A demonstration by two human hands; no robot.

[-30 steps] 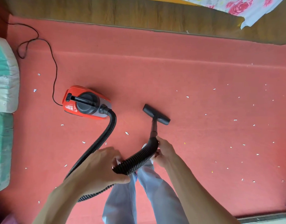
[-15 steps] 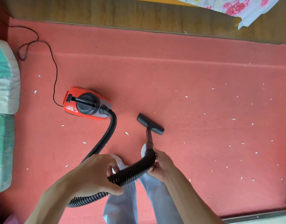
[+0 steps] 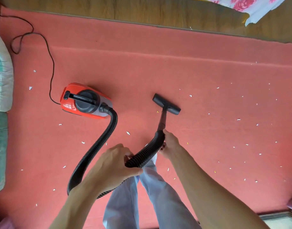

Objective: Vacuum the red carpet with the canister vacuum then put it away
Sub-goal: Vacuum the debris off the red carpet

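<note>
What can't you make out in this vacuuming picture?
Head view:
- Power cord: its far end runs off the left edge.
- Hose: a stretch is hidden under the left hand.
- Right hand: its fingers are mostly behind the hose.
- White specks on the carpet: too small to identify.

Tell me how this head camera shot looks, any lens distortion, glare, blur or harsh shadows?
Head view: the wide lens slightly bows the far edge of the carpet; light is soft, even, shadows faint; small glints on the red canister; nozzle and the left hand and right hand gripping the hose look sharp.
</note>
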